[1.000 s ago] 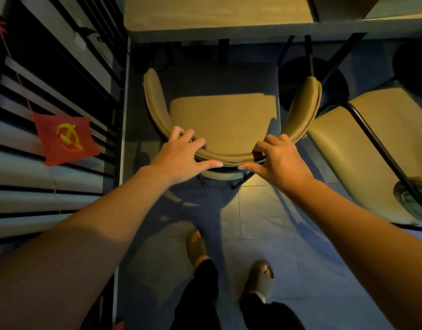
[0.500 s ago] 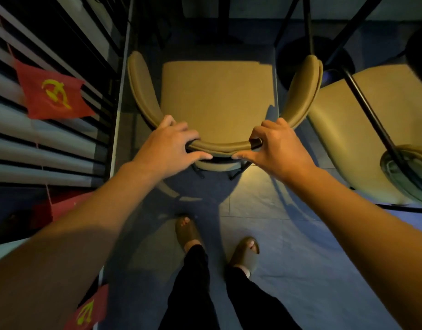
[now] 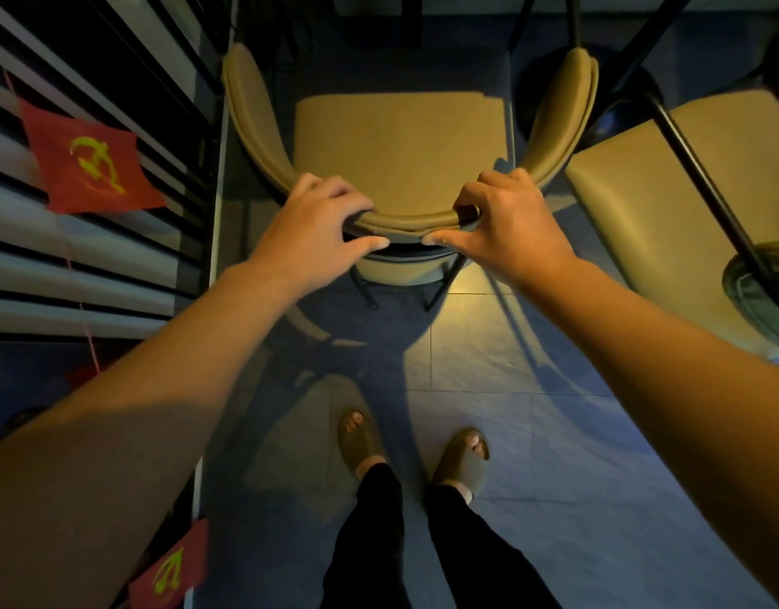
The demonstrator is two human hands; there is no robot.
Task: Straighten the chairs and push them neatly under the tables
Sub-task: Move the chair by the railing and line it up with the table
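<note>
1. Padded tan upholstery over a dark metal frame: the chair (image 3: 390, 151) sits at upper centre of the head view, seat facing away from me, and I judge it stiff, moderately light and likely to slide on the tiled floor (image 3: 489, 345).
2. Best hold, in my judgement: the curved backrest top, one hand on each side of its middle, where I now have it.
3. My left hand (image 3: 317, 226) wraps the rail, fingers curled over, thumb below.
4. My right hand (image 3: 502, 222) grasps it likewise.
5. Both forearms reach forward and down, nearly straight.
6. A second chair (image 3: 669, 204) stands at right.
</note>
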